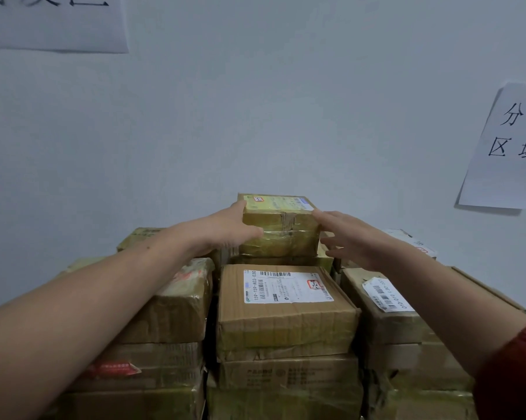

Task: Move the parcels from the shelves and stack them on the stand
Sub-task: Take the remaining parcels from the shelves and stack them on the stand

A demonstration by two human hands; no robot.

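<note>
A small yellow-taped parcel point(281, 225) with a label on its top sits highest on a pile of cardboard parcels against the wall. My left hand point(230, 230) presses flat on its left side, thumb along the front. My right hand point(349, 237) is at its right side with the fingers spread, the fingertips touching or just off the top right corner. Below it lies a brown parcel point(286, 310) with a white shipping label. The stand under the pile is hidden.
More taped parcels flank the middle column: one at the left point(177, 304) and one at the right point(385, 310) with a barcode label. The grey wall point(255, 116) stands right behind. Paper signs hang at the upper left point(55, 22) and at the right point(510, 147).
</note>
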